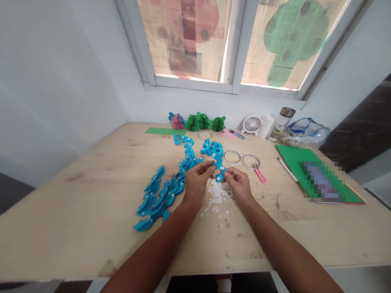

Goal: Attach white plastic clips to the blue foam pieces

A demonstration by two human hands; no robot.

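My left hand (196, 180) and my right hand (238, 185) meet over the middle of the wooden table (91, 228). Both pinch one curved blue paper piece (219, 166) with small white squares stuck on it. Left of my hands lies a long row of several similar blue paper pieces (165, 189). More blue pieces (213, 148) sit just beyond my fingers. A scatter of tiny white paper bits (217, 195) lies on the table under my hands.
Two clear round rings (232, 156) and a pink-handled tool (260, 174) lie to the right. Green paper sheets (297, 160) sit at the far right. Along the back wall stand green and pink paper decorations (203, 121), a small white fan (253, 124) and a bottle (282, 122).
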